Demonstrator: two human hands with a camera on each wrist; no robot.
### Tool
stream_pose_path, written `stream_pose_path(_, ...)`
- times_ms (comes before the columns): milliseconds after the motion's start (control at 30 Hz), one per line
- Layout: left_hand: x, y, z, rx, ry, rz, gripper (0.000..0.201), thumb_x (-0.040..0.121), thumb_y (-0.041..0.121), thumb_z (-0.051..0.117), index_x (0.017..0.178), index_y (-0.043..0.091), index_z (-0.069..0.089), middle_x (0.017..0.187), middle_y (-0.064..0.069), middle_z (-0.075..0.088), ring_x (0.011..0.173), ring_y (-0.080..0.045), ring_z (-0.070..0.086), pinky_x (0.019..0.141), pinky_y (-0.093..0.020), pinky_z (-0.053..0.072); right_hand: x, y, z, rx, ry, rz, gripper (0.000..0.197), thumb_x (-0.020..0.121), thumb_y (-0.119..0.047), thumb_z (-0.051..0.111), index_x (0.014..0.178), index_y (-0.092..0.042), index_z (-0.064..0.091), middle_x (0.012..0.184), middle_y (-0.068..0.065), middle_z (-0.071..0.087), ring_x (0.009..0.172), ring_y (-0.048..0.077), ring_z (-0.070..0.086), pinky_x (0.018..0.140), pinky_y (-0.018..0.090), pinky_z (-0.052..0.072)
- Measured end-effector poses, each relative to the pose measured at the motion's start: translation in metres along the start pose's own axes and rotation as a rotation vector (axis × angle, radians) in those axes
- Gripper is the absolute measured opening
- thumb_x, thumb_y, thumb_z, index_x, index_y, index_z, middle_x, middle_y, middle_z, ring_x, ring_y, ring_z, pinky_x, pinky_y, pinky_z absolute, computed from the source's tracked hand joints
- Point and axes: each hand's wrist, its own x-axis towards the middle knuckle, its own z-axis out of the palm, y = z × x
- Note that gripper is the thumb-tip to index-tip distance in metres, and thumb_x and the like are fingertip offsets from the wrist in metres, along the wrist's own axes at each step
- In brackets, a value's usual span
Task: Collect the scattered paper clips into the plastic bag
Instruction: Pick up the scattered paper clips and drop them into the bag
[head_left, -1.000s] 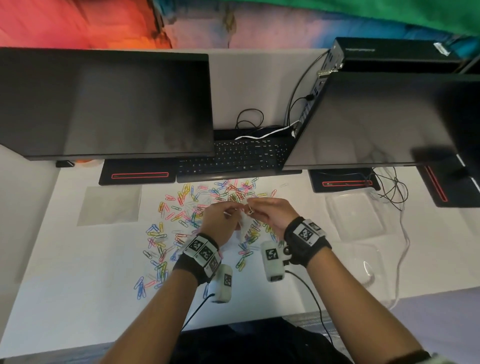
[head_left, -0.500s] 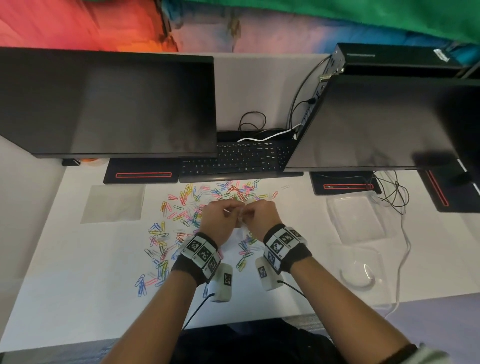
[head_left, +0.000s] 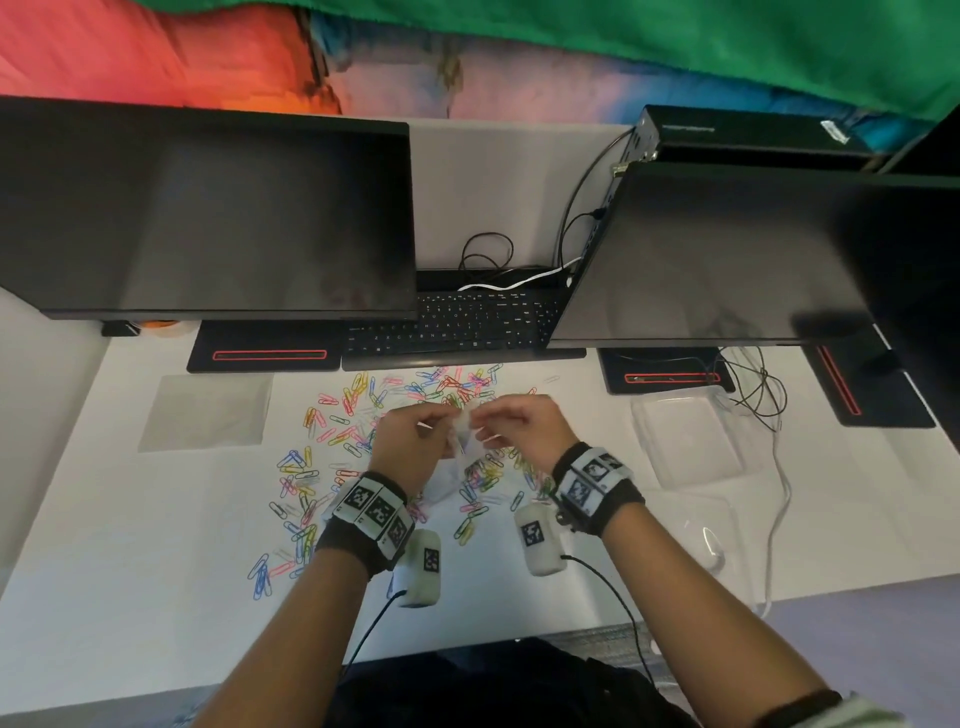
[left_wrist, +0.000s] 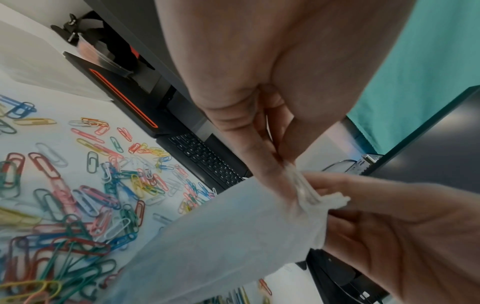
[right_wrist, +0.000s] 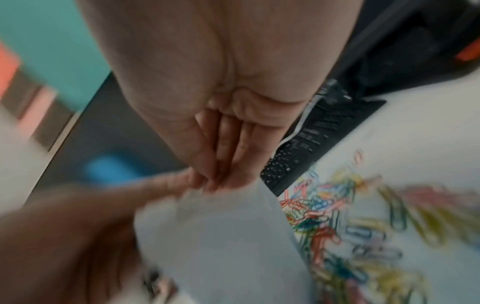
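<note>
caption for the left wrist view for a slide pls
Both hands pinch the top edge of the plastic bag above scattered paper clips on the white desk.

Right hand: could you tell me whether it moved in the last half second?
Yes: the right hand moved slightly rightward along the keyboard, away from the left hand.

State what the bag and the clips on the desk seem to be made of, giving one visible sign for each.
Bag: thin, cloudy see-through plastic, probably; it crumples where both hands pinch it.
Clips: bent wire, likely metal with a glossy coloured coating; thin loops in many colours.
</note>
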Motion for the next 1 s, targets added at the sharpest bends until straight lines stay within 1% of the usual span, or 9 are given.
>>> stream_pose_path(100, -0.001, -0.001, -0.007, -0.041, 0.049, -0.011, 0.019, 0.094, 0.008, 0.062, 0.107, 0.013, 0.075, 0.094, -0.005, 0.076, 0.068, -0.019, 0.074, 0.071, -0.032, 0.063, -0.004, 0.021, -0.035, 0.073, 0.087, 0.204, 0.024, 0.087, -0.005, 0.065, 0.110, -0.012, 0.069, 0.101, 0.008, 0.071, 0.088, 0.022, 0.069, 0.077, 0.030, 0.059)
stream_pose_path(167, -0.002, -0.003, -0.010, -0.061, 0.075, -0.029, 0.018, 0.094, 0.008, 0.061, 0.104, 0.014, 0.076, 0.088, -0.004, 0.076, 0.065, -0.017, 0.073, 0.069, -0.029, 0.063, -0.006, 0.049, -0.057, -0.232, 0.108, 0.375, 0.049, 0.074, -0.016, 0.081, 0.119, -0.019, 0.062, 0.107, 0.005, 0.066, 0.093, 0.019, 0.066, 0.083, 0.033, 0.058)
stream_pose_path(233, -0.002, -0.004, -0.013, -0.094, 0.101, -0.044, 0.017, 0.094, 0.008, 0.062, 0.102, 0.014, 0.076, 0.085, -0.005, 0.076, 0.065, -0.019, 0.073, 0.069, -0.029, 0.063, -0.012, 0.077, -0.066, -0.556, 0.050, 0.535, 0.082, 0.059, -0.027, 0.091, 0.129, -0.022, 0.049, 0.120, 0.004, 0.056, 0.110, 0.022, 0.059, 0.095, 0.035, 0.051)
stream_pose_path(367, -0.004, -0.007, -0.016, -0.124, 0.122, -0.060, 0.018, 0.095, 0.009, 0.061, 0.105, 0.014, 0.075, 0.085, -0.004, 0.075, 0.071, -0.025, 0.074, 0.070, -0.033, 0.063, -0.020, 0.110, -0.053, -0.716, -0.032, 0.522, 0.111, 0.049, -0.028, 0.093, 0.141, -0.020, 0.030, 0.136, 0.009, 0.039, 0.127, 0.026, 0.043, 0.103, 0.032, 0.040)
stream_pose_path(533, -0.006, -0.009, -0.015, -0.115, 0.106, -0.066, 0.017, 0.095, 0.007, 0.061, 0.103, 0.012, 0.076, 0.086, -0.005, 0.075, 0.071, -0.022, 0.074, 0.071, -0.034, 0.064, 0.000, 0.112, -0.023, -0.638, 0.099, 0.324, 0.095, 0.058, -0.027, 0.091, 0.138, -0.018, 0.040, 0.127, 0.011, 0.046, 0.112, 0.025, 0.053, 0.097, 0.030, 0.046)
stream_pose_path(700, -0.008, -0.005, -0.017, -0.101, 0.093, -0.058, 0.017, 0.095, 0.008, 0.061, 0.104, 0.011, 0.075, 0.081, 0.000, 0.075, 0.066, -0.014, 0.073, 0.064, -0.022, 0.061, 0.031, 0.103, -0.011, -0.613, 0.173, 0.332, 0.083, 0.063, -0.027, 0.088, 0.135, -0.016, 0.048, 0.127, 0.010, 0.042, 0.114, 0.028, 0.053, 0.100, 0.037, 0.048)
stream_pose_path(833, -0.006, -0.008, -0.018, -0.087, 0.083, -0.069, 0.017, 0.095, 0.008, 0.062, 0.103, 0.013, 0.075, 0.079, 0.004, 0.074, 0.070, -0.020, 0.074, 0.068, -0.028, 0.063, 0.040, 0.100, -0.003, -0.823, 0.132, 0.164, 0.061, 0.078, -0.028, 0.077, 0.133, -0.017, 0.055, 0.126, 0.010, 0.042, 0.108, 0.024, 0.056, 0.100, 0.028, 0.045)
stream_pose_path(933, -0.004, -0.012, -0.016, -0.076, 0.080, -0.073, 0.017, 0.095, 0.008, 0.062, 0.102, 0.014, 0.076, 0.082, 0.000, 0.076, 0.069, -0.021, 0.075, 0.072, -0.036, 0.064, 0.040, 0.102, 0.004, -1.036, 0.098, 0.017, 0.030, 0.091, -0.015, 0.061, 0.121, -0.015, 0.066, 0.119, 0.010, 0.052, 0.099, 0.024, 0.060, 0.093, 0.027, 0.049)
stream_pose_path(1000, -0.004, -0.013, -0.013, -0.073, 0.078, -0.076, 0.017, 0.095, 0.008, 0.062, 0.101, 0.014, 0.076, 0.082, -0.002, 0.076, 0.067, -0.019, 0.075, 0.072, -0.036, 0.064, 0.038, 0.101, 0.007, -1.118, 0.056, -0.006, 0.027, 0.093, -0.006, 0.052, 0.114, -0.011, 0.068, 0.115, 0.011, 0.055, 0.096, 0.023, 0.060, 0.087, 0.027, 0.053)
